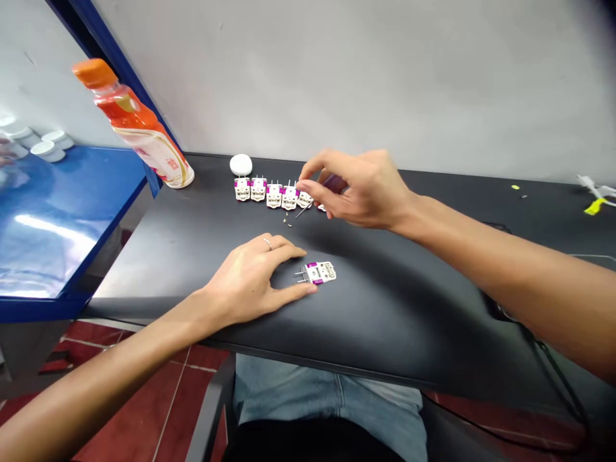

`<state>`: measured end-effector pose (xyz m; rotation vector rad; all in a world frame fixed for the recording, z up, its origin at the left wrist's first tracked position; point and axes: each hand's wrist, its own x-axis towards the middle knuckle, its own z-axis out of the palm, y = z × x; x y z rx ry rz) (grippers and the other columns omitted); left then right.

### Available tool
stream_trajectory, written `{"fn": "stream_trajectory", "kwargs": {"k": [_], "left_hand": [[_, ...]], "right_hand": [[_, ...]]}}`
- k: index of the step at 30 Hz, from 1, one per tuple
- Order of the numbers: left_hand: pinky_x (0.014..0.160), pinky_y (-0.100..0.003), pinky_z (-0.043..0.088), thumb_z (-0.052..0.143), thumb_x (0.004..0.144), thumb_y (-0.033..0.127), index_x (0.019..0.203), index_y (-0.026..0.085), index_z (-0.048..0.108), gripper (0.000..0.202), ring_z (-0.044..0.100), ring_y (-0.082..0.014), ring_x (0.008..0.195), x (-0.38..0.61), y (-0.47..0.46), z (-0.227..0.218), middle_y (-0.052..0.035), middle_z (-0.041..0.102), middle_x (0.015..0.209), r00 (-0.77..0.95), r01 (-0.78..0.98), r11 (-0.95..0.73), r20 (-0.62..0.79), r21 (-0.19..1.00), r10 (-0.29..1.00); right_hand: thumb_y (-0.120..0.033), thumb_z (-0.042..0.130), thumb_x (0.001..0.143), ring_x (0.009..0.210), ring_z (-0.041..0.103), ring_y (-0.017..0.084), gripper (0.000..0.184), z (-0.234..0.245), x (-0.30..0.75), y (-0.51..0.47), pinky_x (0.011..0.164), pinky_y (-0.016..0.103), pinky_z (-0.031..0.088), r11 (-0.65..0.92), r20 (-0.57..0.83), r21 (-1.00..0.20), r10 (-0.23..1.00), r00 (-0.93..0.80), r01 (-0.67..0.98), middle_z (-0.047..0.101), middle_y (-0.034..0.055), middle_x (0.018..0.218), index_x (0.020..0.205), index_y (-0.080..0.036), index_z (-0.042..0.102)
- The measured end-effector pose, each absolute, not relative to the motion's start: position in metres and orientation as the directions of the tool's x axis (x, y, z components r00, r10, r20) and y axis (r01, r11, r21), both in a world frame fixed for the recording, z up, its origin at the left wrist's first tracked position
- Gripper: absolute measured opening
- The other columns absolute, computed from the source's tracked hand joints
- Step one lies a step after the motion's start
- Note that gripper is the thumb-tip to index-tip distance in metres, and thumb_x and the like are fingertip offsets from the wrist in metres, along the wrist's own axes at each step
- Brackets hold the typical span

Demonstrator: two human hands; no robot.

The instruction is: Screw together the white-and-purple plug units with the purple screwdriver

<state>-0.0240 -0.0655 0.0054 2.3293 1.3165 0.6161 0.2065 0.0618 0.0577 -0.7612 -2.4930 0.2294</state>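
Note:
My left hand (255,276) rests on the black table (385,308), fingers loosely curled, the thumb tip beside a white and magenta plug part (318,273) with two metal pins. It holds nothing. My right hand (356,189) hovers at the right end of a row of several similar plug parts (267,191). Its fingertips pinch at one small white part (305,199) in that row. A few tiny screws (287,222) and a thin metal pin lie just in front of the row.
An orange drink bottle (139,128) leans at the table's back left corner. A white round object (240,164) sits behind the row. A blue surface (58,212) with white caps adjoins on the left. Yellow and white scraps (597,196) lie far right. A black cable (553,372) hangs at the right.

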Motion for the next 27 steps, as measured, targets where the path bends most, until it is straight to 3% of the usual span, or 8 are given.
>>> {"fn": "stream_trajectory", "kwargs": {"k": [6,10,15,18,19,21,23,27], "left_hand": [[0.081,-0.034,0.057,0.076,0.099,0.027,0.115,0.02,0.082,0.018,0.076,-0.0204,0.083,-0.043,-0.024,0.01,-0.0042,0.085,0.103,0.293,0.735,-0.368,0.223,0.569,0.93],[0.077,-0.033,0.052,0.075,0.1,0.027,0.106,0.02,0.084,0.013,0.074,-0.0214,0.077,-0.04,0.009,0.006,-0.0027,0.082,0.086,0.361,0.752,-0.413,0.202,0.514,0.91],[0.078,-0.035,0.052,0.067,0.099,0.016,0.095,0.018,0.082,0.015,0.073,-0.0222,0.076,-0.033,0.021,0.005,-0.0046,0.081,0.083,0.421,0.758,-0.456,0.184,0.466,0.888],[0.079,-0.034,0.058,0.072,0.101,0.026,0.096,0.017,0.081,0.014,0.075,-0.0213,0.079,-0.03,0.008,0.015,-0.0053,0.082,0.087,0.334,0.632,-0.388,0.217,0.671,0.917],[0.079,-0.033,0.06,0.075,0.102,0.032,0.097,0.017,0.081,0.017,0.075,-0.0205,0.078,-0.028,0.001,0.019,-0.0057,0.082,0.088,0.292,0.538,-0.338,0.205,0.772,0.934],[0.077,-0.032,0.063,0.084,0.099,0.042,0.097,0.015,0.081,0.027,0.076,-0.0193,0.077,-0.022,-0.013,0.026,-0.0071,0.082,0.088,0.232,0.328,-0.221,0.148,0.919,0.961],[0.077,-0.03,0.065,0.092,0.094,0.047,0.095,0.015,0.082,0.033,0.076,-0.0181,0.077,-0.016,-0.026,0.03,-0.0078,0.083,0.09,0.201,0.169,-0.138,0.103,0.976,0.974],[0.083,-0.03,0.067,0.1,0.087,0.045,0.101,0.017,0.088,0.034,0.078,-0.0174,0.084,-0.006,-0.041,0.028,-0.0085,0.085,0.098,0.173,-0.017,-0.027,0.03,0.999,0.985]], "right_hand": [[-0.041,0.053,0.113,0.063,0.066,0.018,0.029,0.041,0.189,0.072,0.069,0.033,0.05,0.857,0.448,-0.259,0.515,-0.731,0.445,0.074,-0.0012,0.074,0.12,-0.021,0.074],[-0.043,0.048,0.115,0.061,0.064,0.019,0.035,0.037,0.193,0.073,0.067,0.033,0.047,0.855,0.448,-0.199,0.514,-0.732,0.478,0.073,-0.0006,0.071,0.12,-0.021,0.075],[-0.045,0.043,0.116,0.062,0.067,0.021,0.039,0.04,0.204,0.066,0.065,0.036,0.049,0.837,0.472,-0.195,0.537,-0.699,0.511,0.072,-0.0007,0.068,0.12,-0.024,0.076],[-0.043,0.047,0.117,0.071,0.075,0.02,0.033,0.056,0.215,0.05,0.069,0.036,0.055,0.828,0.504,-0.264,0.556,-0.661,0.495,0.079,-0.0001,0.078,0.114,-0.026,0.076],[-0.044,0.052,0.115,0.068,0.075,0.019,0.031,0.064,0.22,0.044,0.065,0.034,0.054,0.84,0.594,-0.29,0.533,-0.602,0.458,0.078,-0.0004,0.076,0.105,-0.025,0.075],[-0.044,0.055,0.114,0.068,0.077,0.017,0.031,0.081,0.23,0.03,0.069,0.034,0.057,0.793,0.569,-0.376,0.606,-0.556,0.48,0.079,0.0,0.078,0.101,-0.024,0.076],[-0.048,0.057,0.112,0.06,0.073,0.016,0.039,0.098,0.239,0.018,0.067,0.032,0.057,0.752,0.424,-0.412,0.658,-0.622,0.515,0.072,-0.0007,0.065,0.086,-0.026,0.074],[-0.049,0.057,0.111,0.05,0.066,0.015,0.039,0.113,0.249,0.001,0.068,0.032,0.06,0.747,0.428,-0.394,0.664,-0.613,0.535,0.068,-0.0022,0.056,0.085,-0.027,0.074]]}}
